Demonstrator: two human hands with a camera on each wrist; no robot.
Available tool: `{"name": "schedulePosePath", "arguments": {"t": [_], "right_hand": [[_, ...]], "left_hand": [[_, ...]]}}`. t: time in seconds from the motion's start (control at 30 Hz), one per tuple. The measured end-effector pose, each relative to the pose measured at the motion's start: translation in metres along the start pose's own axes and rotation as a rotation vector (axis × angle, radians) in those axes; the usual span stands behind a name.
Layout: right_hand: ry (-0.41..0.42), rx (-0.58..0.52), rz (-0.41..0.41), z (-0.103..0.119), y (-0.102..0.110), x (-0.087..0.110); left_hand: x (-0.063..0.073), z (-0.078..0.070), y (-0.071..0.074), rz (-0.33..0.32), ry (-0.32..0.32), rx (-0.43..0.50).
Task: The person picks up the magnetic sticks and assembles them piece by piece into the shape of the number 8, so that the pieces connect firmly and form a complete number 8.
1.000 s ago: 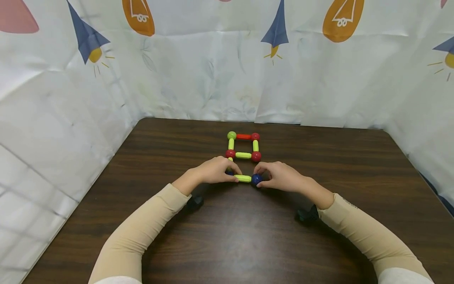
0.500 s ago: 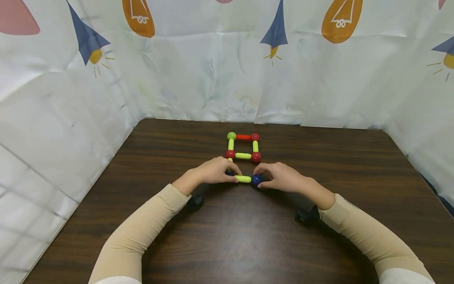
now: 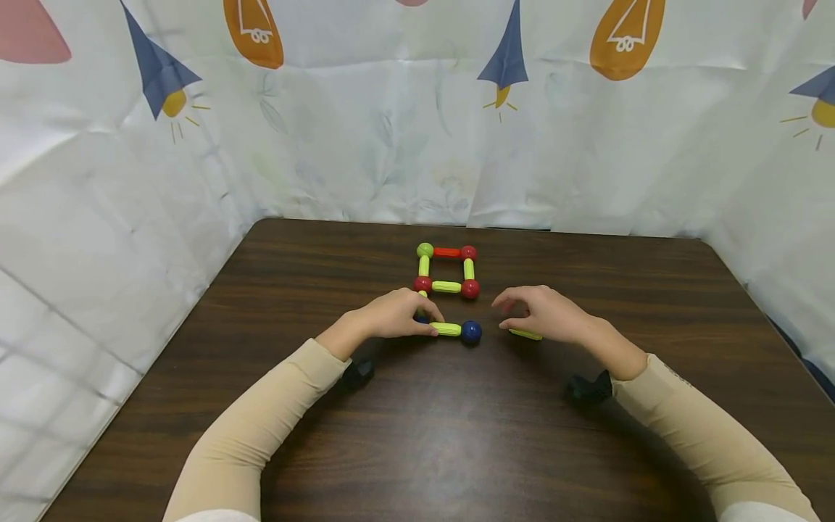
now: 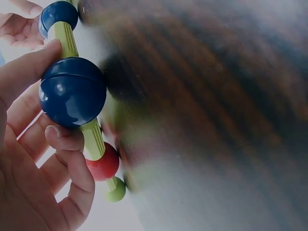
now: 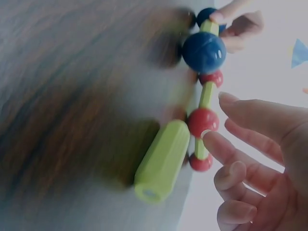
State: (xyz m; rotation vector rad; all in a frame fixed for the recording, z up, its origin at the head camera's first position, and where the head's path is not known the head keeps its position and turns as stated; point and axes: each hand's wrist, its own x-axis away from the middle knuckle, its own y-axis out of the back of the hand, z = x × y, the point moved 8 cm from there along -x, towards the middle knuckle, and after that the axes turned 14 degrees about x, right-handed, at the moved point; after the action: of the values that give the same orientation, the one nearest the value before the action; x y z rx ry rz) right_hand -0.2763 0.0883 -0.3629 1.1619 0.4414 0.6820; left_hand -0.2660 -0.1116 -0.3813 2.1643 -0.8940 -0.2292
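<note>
My left hand grips the left blue ball of a magnetic ball-and-rod frame, its thumb on the adjoining yellow-green rod. At that rod's other end sits a second blue ball, untouched. Behind, a square joins a lime ball, red balls, a red rod and yellow-green rods; another rod links it to the held ball. My right hand hovers with parted fingers beside a loose yellow-green rod lying on the table, partly hidden by the hand in the head view.
A dark wood-grain table lies under everything. Beyond its back edge hangs a white printed curtain, which also covers the left and right sides. Dark devices sit beneath both wrists.
My right hand has let go of the right blue ball and moved right, to the loose yellow-green rod. The left hand and the frame stay in place.
</note>
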Motion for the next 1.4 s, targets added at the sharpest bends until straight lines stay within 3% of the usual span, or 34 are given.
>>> {"name": "schedulePosePath", "arguments": {"t": [0.37, 0.67, 0.83, 1.03, 1.4], "right_hand": [[-0.056, 0.066, 0.043, -0.02, 0.002, 0.016], [-0.055, 0.125, 0.087, -0.026, -0.006, 0.017], [-0.064, 0.15, 0.069, -0.027, -0.006, 0.016], [-0.083, 0.06, 0.015, -0.032, -0.002, 0.013], [-0.113, -0.146, 0.002, -0.037, -0.002, -0.005]], "left_hand": [[0.0, 0.0, 0.0, -0.002, -0.007, 0.001], [-0.001, -0.002, 0.0, -0.003, -0.007, -0.005], [0.0, -0.002, -0.001, -0.006, 0.001, -0.004], [0.001, -0.001, 0.0, -0.008, 0.015, -0.008], [0.002, 0.0, -0.001, -0.007, 0.02, -0.002]]}}
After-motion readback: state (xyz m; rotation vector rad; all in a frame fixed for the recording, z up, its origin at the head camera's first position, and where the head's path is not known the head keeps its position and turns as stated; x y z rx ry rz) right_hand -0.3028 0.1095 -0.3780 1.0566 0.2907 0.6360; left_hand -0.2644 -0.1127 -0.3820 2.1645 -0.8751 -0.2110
